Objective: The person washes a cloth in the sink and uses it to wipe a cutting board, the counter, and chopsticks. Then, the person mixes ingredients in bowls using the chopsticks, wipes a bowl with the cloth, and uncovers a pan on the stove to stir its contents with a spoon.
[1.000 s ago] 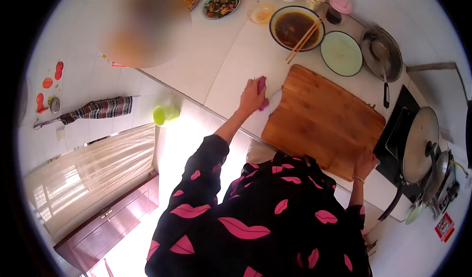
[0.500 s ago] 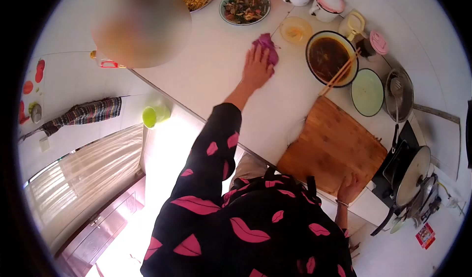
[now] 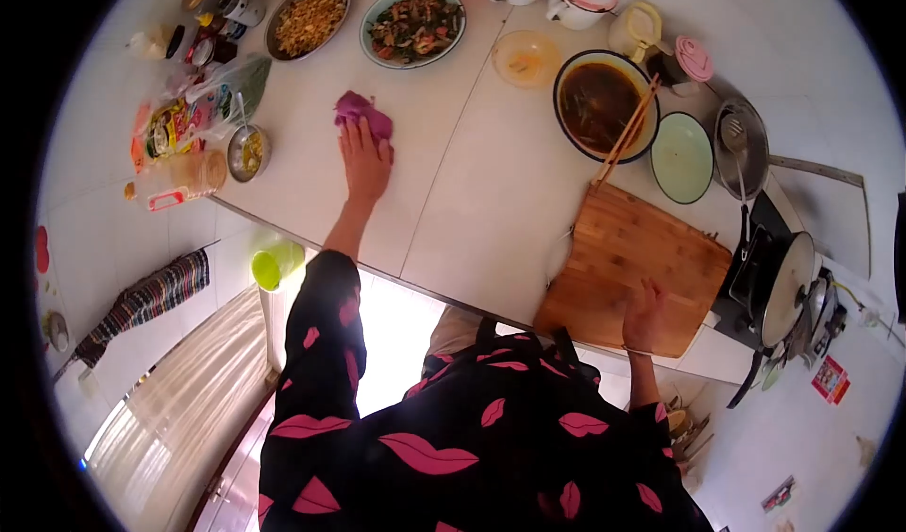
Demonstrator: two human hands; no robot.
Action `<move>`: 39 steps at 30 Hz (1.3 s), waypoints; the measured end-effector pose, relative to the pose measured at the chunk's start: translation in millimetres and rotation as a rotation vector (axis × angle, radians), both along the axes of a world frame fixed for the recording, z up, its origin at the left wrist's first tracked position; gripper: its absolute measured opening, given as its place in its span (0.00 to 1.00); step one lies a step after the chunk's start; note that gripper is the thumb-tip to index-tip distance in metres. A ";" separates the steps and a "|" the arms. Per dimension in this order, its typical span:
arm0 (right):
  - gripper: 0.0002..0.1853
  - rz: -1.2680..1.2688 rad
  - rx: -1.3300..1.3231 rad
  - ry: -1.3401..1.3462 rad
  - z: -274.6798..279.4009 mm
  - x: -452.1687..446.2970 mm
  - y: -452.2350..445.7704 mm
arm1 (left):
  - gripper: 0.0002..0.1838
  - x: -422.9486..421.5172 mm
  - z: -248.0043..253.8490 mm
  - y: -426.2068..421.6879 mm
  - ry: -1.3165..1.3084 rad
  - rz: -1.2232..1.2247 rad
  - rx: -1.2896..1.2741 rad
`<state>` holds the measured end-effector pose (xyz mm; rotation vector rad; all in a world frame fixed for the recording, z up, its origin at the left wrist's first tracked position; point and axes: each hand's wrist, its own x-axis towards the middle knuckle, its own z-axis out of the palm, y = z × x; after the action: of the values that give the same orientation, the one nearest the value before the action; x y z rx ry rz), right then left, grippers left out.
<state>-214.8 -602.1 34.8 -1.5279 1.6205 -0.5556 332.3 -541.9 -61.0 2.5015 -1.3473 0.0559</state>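
Note:
A bunched purple cloth (image 3: 363, 115) lies on the white counter (image 3: 462, 216). My left hand (image 3: 366, 162) presses down on it, fingers laid over its near part. Over the lower right part of the wooden cutting board (image 3: 632, 253) is my right hand (image 3: 645, 315), holding nothing, its fingers extended. Whether that hand touches the board I cannot tell. Beyond the cloth stand a plate of cooked meat and greens (image 3: 415, 27) and a metal dish of yellowish-brown food (image 3: 309, 20). Left of the cloth is a small metal bowl (image 3: 255, 164) with a spoon in it.
Chopsticks (image 3: 628, 131) rest across an enamel basin of dark broth (image 3: 604, 102). Near it are a pale green bowl (image 3: 681, 159), a glass bowl (image 3: 524, 58) and a metal pan with ladle (image 3: 750, 159). Bottles and bags (image 3: 193, 117) crowd the left end. A lidded pan (image 3: 786, 287) sits right.
My left hand has slid the purple cloth leftward along the counter. The right hand has moved further in over the cutting board. The view has shifted, revealing more of the counter's left end.

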 end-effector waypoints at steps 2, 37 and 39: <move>0.18 0.162 -0.056 0.290 10.3 13.7 -2.5 | 0.32 -27.7 2.9 -11.2 0.045 -0.100 -0.012; 0.19 0.323 -0.252 0.367 14.1 36.1 3.2 | 0.27 -219.4 47.0 -23.7 0.347 -1.051 0.141; 0.20 0.298 -0.242 0.408 10.4 35.3 8.0 | 0.27 -217.8 52.3 5.5 0.354 -1.102 0.218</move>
<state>-179.4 -594.2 45.2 -2.1274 1.6159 -0.2933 114.5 -536.4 -8.7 1.4542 -2.3896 -0.7439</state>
